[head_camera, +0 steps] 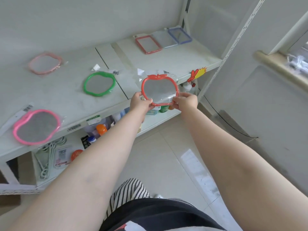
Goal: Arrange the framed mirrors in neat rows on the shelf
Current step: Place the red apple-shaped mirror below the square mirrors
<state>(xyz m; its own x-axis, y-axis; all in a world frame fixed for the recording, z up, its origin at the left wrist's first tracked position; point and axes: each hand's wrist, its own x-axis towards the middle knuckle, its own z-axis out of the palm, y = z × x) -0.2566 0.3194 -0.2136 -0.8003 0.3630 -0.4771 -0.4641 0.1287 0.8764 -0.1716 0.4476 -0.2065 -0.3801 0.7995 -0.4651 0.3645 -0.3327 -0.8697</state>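
Note:
A red apple-shaped mirror (pixel 159 90) in clear wrap is held over the front edge of the white shelf (pixel 166 59). My left hand (pixel 139 102) grips its lower left rim, and my right hand (pixel 186 101) pinches its lower right rim. Flat on the shelf lie a green apple-shaped mirror (pixel 99 83), a bright pink one (pixel 36 126) at the front left and a pale pink one (pixel 45 63) further back. At the back right lie a red rectangular mirror (pixel 148 44), a white-framed one (pixel 165 39) and a blue one (pixel 179 35), side by side.
A lower shelf (pixel 158 119) holds bottles, an orange-capped jar (pixel 101 129), hangers (pixel 48 154) and packets. A perforated upright post (pixel 233 44) stands at the shelf's right end. A yellow-red price tag (pixel 197 73) sticks out from the shelf edge. Tiled floor lies below.

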